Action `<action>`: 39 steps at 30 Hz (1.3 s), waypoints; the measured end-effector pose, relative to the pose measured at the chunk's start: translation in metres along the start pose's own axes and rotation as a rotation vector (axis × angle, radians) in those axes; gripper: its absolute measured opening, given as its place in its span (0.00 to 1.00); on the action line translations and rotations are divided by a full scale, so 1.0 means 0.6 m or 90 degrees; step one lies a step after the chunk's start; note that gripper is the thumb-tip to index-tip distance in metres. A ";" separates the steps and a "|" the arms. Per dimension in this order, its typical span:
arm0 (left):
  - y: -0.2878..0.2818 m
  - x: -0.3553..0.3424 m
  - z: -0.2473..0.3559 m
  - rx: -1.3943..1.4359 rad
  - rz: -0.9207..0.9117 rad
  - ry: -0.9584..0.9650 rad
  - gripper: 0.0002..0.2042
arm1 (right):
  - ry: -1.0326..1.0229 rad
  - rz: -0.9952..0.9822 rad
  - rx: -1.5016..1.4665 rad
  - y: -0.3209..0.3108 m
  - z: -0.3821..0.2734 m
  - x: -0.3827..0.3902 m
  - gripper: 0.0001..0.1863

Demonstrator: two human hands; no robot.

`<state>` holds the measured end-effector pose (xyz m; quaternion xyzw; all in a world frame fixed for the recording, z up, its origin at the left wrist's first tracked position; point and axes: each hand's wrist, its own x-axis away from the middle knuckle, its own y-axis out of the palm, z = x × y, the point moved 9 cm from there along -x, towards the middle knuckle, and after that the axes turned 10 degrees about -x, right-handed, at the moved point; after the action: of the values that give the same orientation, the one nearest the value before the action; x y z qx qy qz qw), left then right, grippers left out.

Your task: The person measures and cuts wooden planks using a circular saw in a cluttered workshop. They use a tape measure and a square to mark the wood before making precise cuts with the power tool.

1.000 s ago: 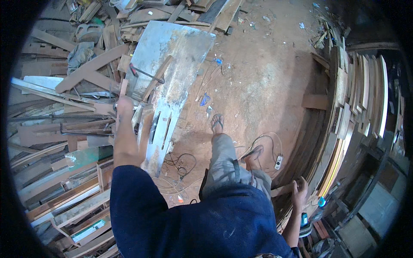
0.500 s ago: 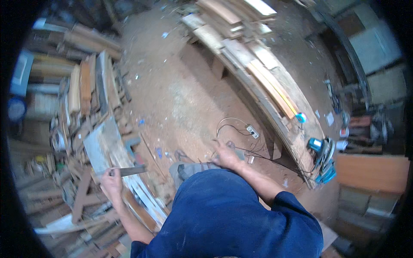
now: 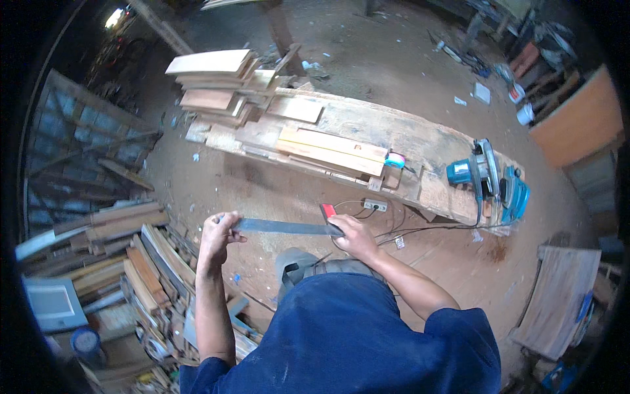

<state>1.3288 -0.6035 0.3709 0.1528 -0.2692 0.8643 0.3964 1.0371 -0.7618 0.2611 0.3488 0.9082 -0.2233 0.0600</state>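
In front of my waist, both hands hold a try square [image 3: 282, 226] with a long, flat grey blade, lying roughly level from left to right. My left hand [image 3: 218, 235] is closed on the blade's left end, pinching it between thumb and fingers. Round the other end, where a red and black stock [image 3: 328, 212] sticks up, my right hand [image 3: 354, 236] is closed. Its fingers hide part of that corner. Beyond my hands, on a low wooden bench, lies a pale board [image 3: 335, 150] with a yellow tape measure [image 3: 394, 159] stretched along it.
The wooden bench [image 3: 433, 151] crosses ahead, with stacked planks [image 3: 210, 62] at its left. A teal circular saw [image 3: 482, 172] and another teal power tool [image 3: 516, 196] sit at its right end. A power strip [image 3: 375, 205] and cords lie on the floor. Scrap wood [image 3: 144, 276] piles up at left.
My left hand has brought the try square up from the scrap pile at left to my front. My right hand has left my waist and taken its stock end. The view has swung left.
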 end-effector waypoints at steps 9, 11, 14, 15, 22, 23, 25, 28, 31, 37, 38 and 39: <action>0.206 -0.266 0.110 -0.211 -0.180 0.153 0.29 | 0.468 0.414 -0.454 -0.080 0.173 0.112 0.12; 0.260 -0.335 0.096 -0.351 -0.198 0.267 0.27 | 0.508 0.503 -0.468 -0.074 0.200 0.144 0.10; 0.368 -0.392 0.100 -0.462 -0.264 0.383 0.23 | 0.549 0.626 -0.434 -0.062 0.207 0.186 0.08; 0.403 -0.407 0.097 -0.485 -0.270 0.464 0.21 | 0.562 0.659 -0.413 -0.054 0.203 0.196 0.08; 0.592 -0.428 0.082 -0.506 -0.412 0.855 0.11 | 0.541 0.842 -0.527 0.071 0.176 0.269 0.09; 0.607 -0.437 0.071 -0.528 -0.431 0.860 0.13 | 0.574 0.859 -0.514 0.099 0.174 0.277 0.09; 0.634 -0.425 0.082 -0.514 -0.438 0.916 0.15 | 0.641 0.894 -0.479 0.150 0.169 0.302 0.09; 0.669 -0.415 0.085 -0.498 -0.463 1.004 0.19 | 0.679 0.921 -0.482 0.193 0.175 0.292 0.10; 0.693 -0.414 0.067 -0.494 -0.498 1.045 0.21 | 0.666 0.936 -0.454 0.208 0.205 0.265 0.10; 0.705 -0.426 0.039 -0.495 -0.515 1.061 0.25 | 0.655 1.009 -0.504 0.192 0.260 0.182 0.10; 0.706 -0.428 0.036 -0.503 -0.515 1.056 0.26 | 0.661 1.022 -0.509 0.189 0.268 0.175 0.10; 0.709 -0.431 0.029 -0.533 -0.522 1.052 0.26 | 0.633 1.045 -0.505 0.189 0.282 0.170 0.11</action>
<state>1.1684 -1.0000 0.1150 -0.5637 -0.1189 0.3325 0.7467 1.0276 -0.7013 0.0419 0.8681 0.3215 0.3704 -0.0770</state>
